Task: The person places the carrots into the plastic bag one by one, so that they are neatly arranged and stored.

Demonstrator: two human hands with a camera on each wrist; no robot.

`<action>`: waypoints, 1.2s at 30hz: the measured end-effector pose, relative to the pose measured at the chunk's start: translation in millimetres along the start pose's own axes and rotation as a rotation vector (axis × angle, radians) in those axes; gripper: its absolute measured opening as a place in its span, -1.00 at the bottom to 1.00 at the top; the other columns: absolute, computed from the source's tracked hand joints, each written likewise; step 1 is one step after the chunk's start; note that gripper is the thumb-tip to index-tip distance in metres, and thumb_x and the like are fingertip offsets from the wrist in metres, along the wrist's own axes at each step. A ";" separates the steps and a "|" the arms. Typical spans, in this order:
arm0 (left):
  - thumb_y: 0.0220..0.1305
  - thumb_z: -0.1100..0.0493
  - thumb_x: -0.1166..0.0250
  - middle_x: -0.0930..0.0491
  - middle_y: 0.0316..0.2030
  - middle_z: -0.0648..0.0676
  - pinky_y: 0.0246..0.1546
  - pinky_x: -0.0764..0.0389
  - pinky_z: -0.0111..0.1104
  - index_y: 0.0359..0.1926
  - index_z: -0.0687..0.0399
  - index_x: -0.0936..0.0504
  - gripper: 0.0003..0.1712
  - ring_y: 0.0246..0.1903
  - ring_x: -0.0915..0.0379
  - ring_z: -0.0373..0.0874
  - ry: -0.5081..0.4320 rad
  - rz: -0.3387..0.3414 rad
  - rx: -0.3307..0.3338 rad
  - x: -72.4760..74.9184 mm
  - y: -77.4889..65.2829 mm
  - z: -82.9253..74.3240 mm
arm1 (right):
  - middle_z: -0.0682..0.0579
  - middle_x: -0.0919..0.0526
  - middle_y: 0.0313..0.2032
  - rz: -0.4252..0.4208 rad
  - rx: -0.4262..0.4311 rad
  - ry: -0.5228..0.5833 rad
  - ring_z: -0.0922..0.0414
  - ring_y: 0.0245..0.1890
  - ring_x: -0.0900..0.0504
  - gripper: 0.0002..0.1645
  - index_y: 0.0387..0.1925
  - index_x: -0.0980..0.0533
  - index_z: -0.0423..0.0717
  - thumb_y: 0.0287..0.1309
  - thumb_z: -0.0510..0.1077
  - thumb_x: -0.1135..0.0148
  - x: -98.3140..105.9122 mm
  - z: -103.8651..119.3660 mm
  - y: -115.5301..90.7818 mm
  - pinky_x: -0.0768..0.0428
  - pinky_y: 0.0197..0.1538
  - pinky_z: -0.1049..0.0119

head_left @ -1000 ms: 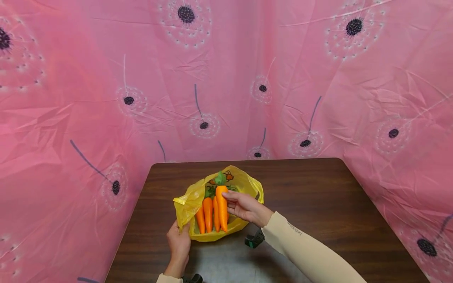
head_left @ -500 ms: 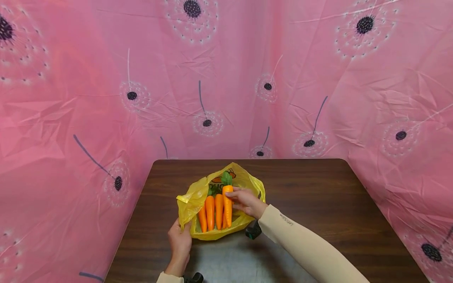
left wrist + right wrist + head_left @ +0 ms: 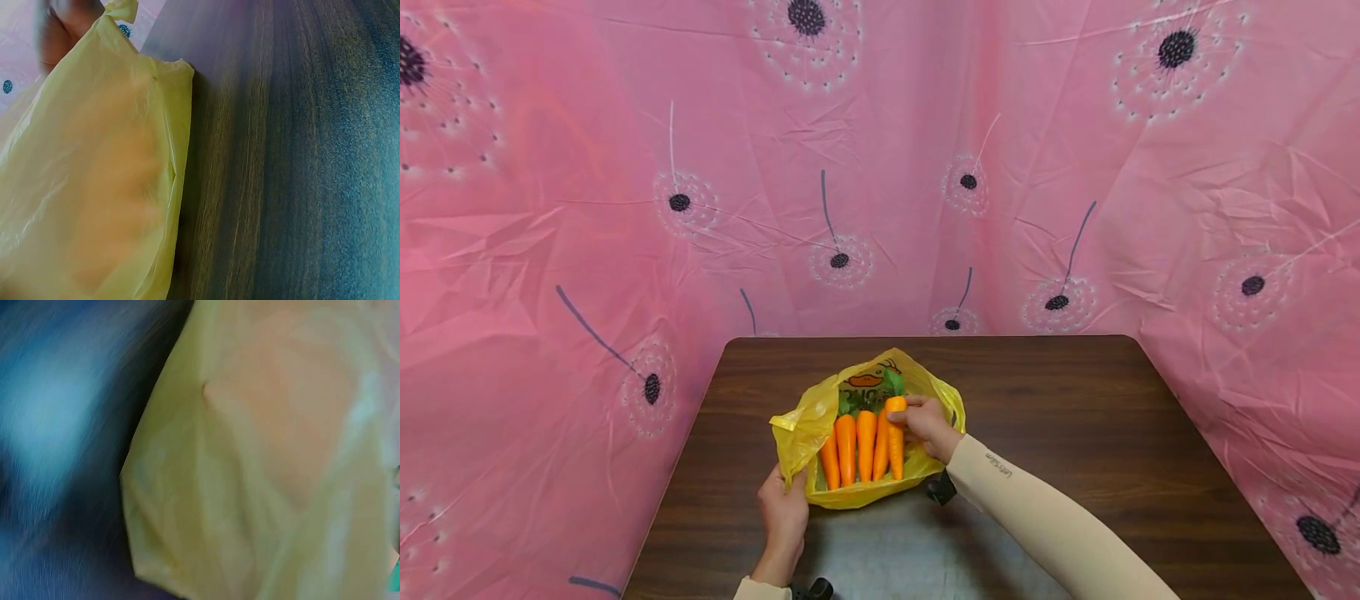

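A yellow plastic bag [image 3: 805, 425] lies with its mouth spread on the table, and several orange carrots [image 3: 847, 450] with green tops sit side by side in it. My left hand [image 3: 783, 517] grips the bag's near left edge. Inside the mouth, at the right end of the row, my right hand [image 3: 929, 426] pinches a carrot [image 3: 896, 446] near its leafy end. In the left wrist view the bag [image 3: 94, 125] shows blurred orange shapes through its wall. The right wrist view is mostly the bag's outside [image 3: 187, 506], with the right hand's fingers hidden.
The dark wood-grain table [image 3: 1060, 417] reaches out on both sides of the bag. Pink cloth [image 3: 910, 167] with a dandelion print hangs behind it and along both sides. A black wrist device [image 3: 942, 488] sits under the right wrist.
My right hand has carried its carrot rightward and lowered it beside the other carrots in the bag. The left hand keeps its grip on the bag's edge. The head view has shifted slightly.
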State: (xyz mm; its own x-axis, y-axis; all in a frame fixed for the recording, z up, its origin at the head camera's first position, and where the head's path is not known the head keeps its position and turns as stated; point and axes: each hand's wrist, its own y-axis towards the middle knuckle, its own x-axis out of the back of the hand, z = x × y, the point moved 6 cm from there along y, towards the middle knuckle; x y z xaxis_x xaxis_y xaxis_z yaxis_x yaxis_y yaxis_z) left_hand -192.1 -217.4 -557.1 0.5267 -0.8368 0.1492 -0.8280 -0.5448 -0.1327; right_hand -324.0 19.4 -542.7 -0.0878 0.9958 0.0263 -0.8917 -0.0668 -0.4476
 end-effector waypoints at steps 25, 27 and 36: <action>0.38 0.40 -0.24 -0.65 0.04 0.31 0.07 -0.57 0.03 0.13 0.41 -0.60 -0.67 0.02 -0.55 0.13 0.018 -0.008 -0.019 0.1 1.3 0.7 | -0.09 -0.70 -0.22 -0.204 0.224 -0.726 0.00 -0.27 -0.63 -0.48 0.04 -0.60 -0.34 0.15 -0.06 -0.44 15.8 4.6 15.5 -0.67 -0.07 0.08; 0.38 0.40 -0.23 -0.64 0.05 0.32 0.08 -0.57 0.03 0.14 0.42 -0.60 -0.66 0.03 -0.55 0.13 0.014 -0.004 -0.018 -0.3 2.1 1.2 | -0.09 -0.70 -0.26 -0.202 0.237 -0.727 0.02 -0.30 -0.62 -0.53 0.03 -0.61 -0.34 0.17 -0.10 -0.38 15.0 5.8 14.6 -0.68 -0.11 0.09; 0.40 0.40 -0.23 -0.62 0.08 0.35 0.12 -0.52 0.11 0.16 0.43 -0.58 -0.65 0.09 -0.53 0.20 -0.002 0.000 -0.011 -4.3 2.1 -1.0 | -0.08 -0.69 -0.31 -0.190 0.287 -0.845 0.04 -0.35 -0.60 -0.58 -0.03 -0.63 -0.33 0.11 -0.18 -0.47 10.7 4.3 16.3 -0.65 -0.18 0.12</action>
State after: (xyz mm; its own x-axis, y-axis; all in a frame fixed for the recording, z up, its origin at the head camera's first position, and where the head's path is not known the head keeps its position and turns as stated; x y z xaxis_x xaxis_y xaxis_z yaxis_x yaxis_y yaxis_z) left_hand -196.4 -214.9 -557.1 0.5275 -0.8367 0.1471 -0.8298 -0.5446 -0.1222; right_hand -341.4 28.7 -545.9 -0.1235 0.6217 0.7734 -0.9907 -0.0320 -0.1325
